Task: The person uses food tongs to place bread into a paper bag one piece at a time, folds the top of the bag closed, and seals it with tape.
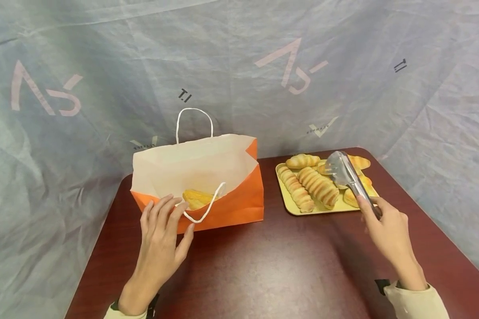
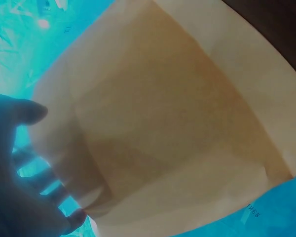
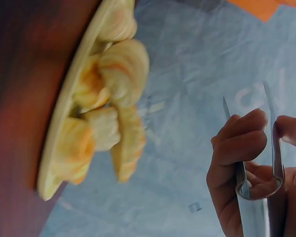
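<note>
A paper bag (image 1: 239, 201), orange outside and pale inside, stands with its mouth spread wide and two white cord handles. My left hand (image 1: 159, 241) is at its front rim, fingers reaching over the edge and thumb held apart. Inside the bag lies a yellow bread piece (image 1: 197, 199), partly hidden by the front wall and handle. My right hand (image 1: 389, 228) grips metal tongs (image 1: 353, 179), whose head overlaps the breads on the yellow tray (image 1: 289, 206) in the head view. The right wrist view shows the tong arms (image 3: 269, 103) apart with nothing between them.
Several breads share the tray, among them a long twisted roll (image 1: 297, 190), a thicker striped roll (image 1: 318, 187) and a small croissant-like roll (image 1: 302, 161). A dark red wooden table (image 1: 271, 266) bears everything. Grey printed fabric (image 1: 223, 66) hangs close behind and at both sides.
</note>
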